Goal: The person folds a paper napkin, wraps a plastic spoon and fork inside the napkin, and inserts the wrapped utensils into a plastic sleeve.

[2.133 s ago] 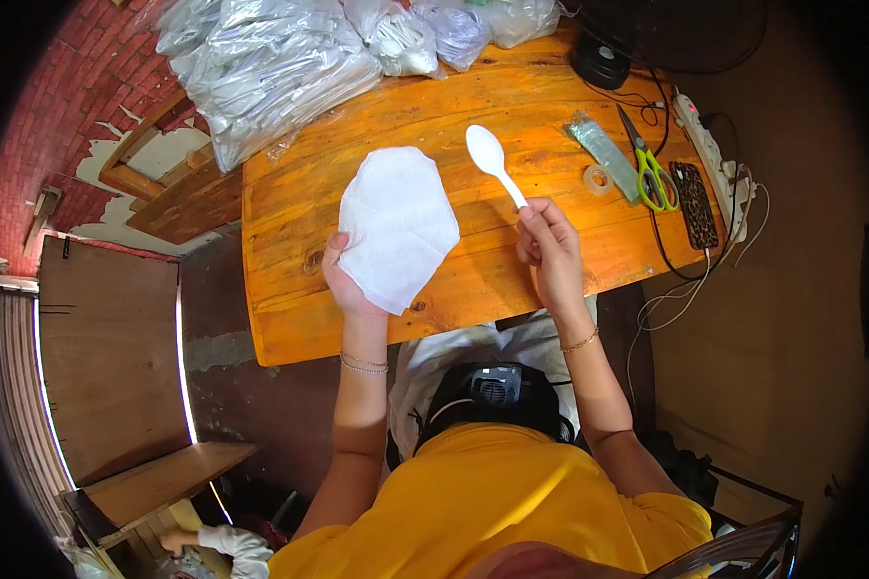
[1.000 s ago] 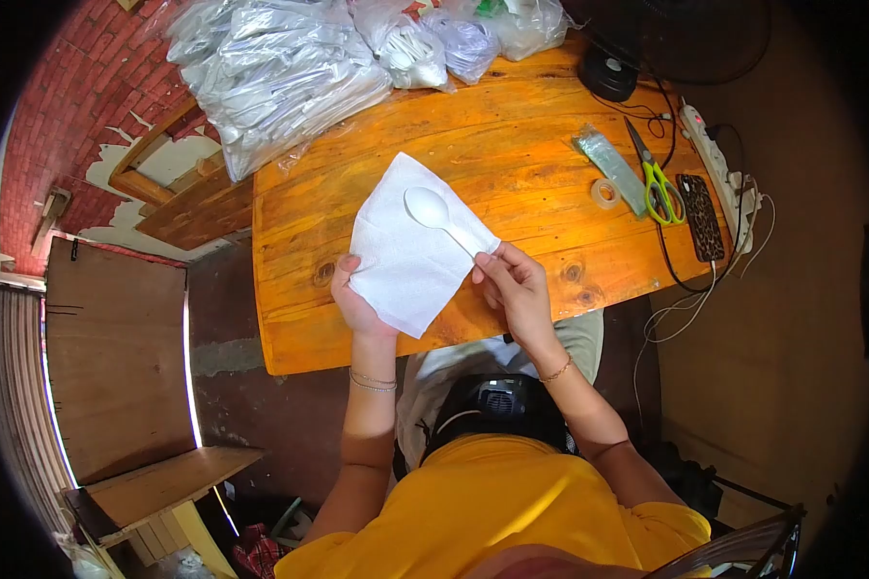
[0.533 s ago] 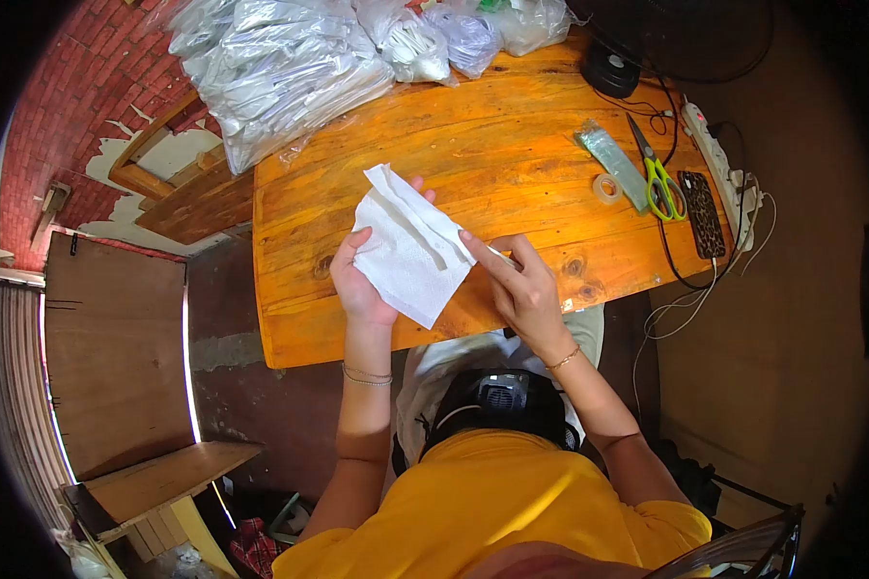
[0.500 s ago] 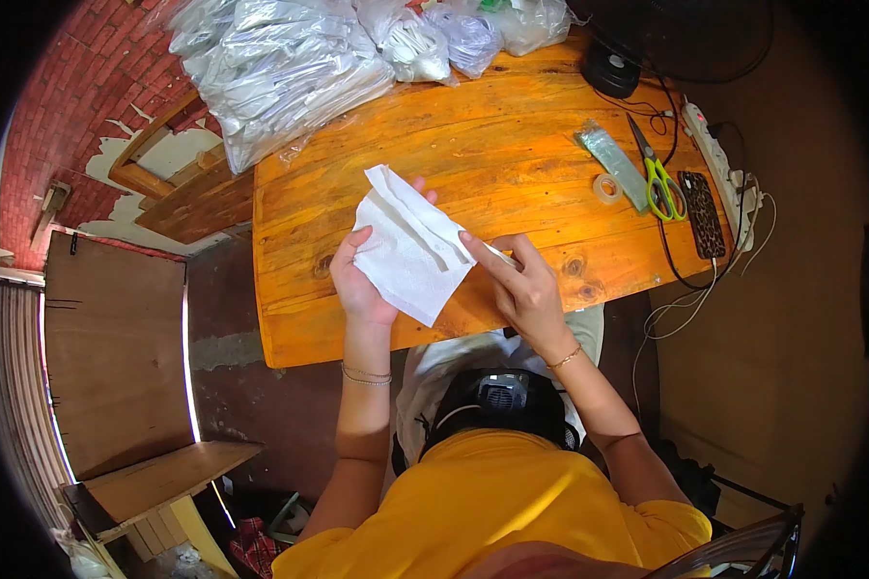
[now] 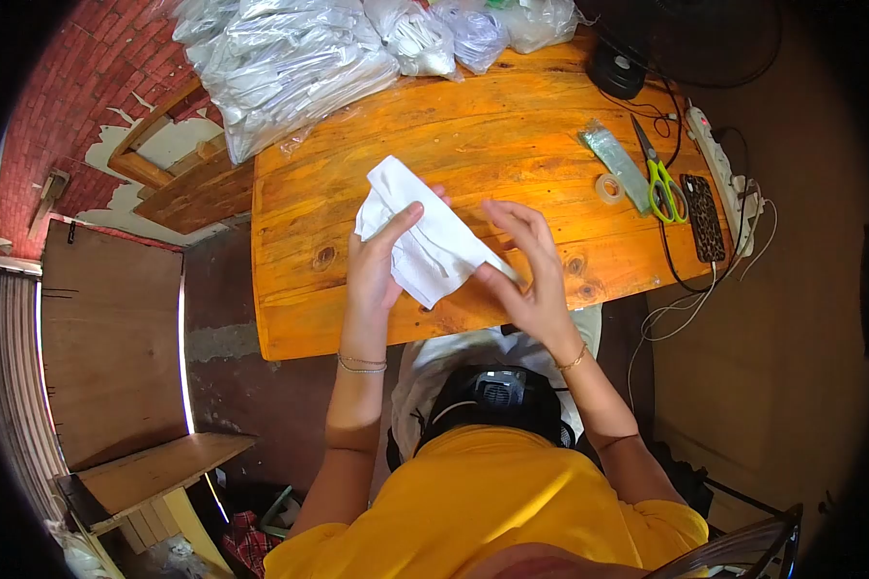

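A white paper napkin (image 5: 430,236) is held above the table, with a folded strip along its upper edge and a crease across it. My left hand (image 5: 377,256) grips its left side, thumb pressed on top and fingers mostly hidden behind the sheet. My right hand (image 5: 531,275) is at the napkin's right end, its thumb touching the paper near the corner. The fingers of that hand are apart from the thumb and curve loosely above the napkin.
The wooden table (image 5: 357,145) bears plastic bags of white items (image 5: 290,77) at the back. To the right lie a tape roll (image 5: 608,188), a clear plastic packet (image 5: 616,162), green-handled scissors (image 5: 664,183), a leopard-print phone (image 5: 702,217) and a power strip (image 5: 724,174).
My left thumb has moved from the napkin's left edge onto its top. The napkin is folded narrower. My right hand's fingers have opened away from the paper.
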Demonstrator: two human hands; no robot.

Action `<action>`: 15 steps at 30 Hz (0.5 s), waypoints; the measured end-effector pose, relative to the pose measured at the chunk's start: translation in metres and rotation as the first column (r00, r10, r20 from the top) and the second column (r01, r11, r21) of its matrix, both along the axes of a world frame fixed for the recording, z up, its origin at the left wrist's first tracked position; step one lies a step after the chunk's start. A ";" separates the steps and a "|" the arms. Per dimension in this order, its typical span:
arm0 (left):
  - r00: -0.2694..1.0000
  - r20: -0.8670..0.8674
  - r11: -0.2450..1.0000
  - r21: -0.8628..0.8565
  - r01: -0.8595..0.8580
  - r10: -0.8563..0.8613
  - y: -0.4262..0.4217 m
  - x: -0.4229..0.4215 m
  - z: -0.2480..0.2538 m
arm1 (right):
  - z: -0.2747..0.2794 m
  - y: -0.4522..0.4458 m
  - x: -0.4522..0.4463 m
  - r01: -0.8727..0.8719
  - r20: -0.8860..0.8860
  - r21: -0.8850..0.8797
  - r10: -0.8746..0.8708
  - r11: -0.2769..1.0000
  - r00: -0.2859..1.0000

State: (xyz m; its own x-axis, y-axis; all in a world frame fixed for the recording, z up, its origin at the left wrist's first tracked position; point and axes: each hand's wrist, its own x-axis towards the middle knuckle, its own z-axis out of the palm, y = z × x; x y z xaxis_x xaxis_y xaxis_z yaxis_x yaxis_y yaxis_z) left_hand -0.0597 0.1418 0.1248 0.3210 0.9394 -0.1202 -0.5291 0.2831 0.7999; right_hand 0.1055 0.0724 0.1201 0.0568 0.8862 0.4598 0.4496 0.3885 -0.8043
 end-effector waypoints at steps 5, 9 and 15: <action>0.998 -0.042 0.998 0.038 0.046 -0.045 -0.002 0.005 0.008 | 0.007 0.001 -0.004 -0.222 -0.487 -0.464 -0.037 0.858 0.873; 0.999 -0.046 0.998 0.059 0.021 -0.018 -0.001 0.006 0.008 | -0.012 -0.004 -0.007 -0.099 -0.328 -0.346 -0.021 0.933 0.945; 0.999 -0.004 0.998 0.056 -0.037 0.037 -0.003 0.013 0.004 | -0.022 -0.006 -0.017 0.070 -0.285 -0.217 -0.132 0.974 0.949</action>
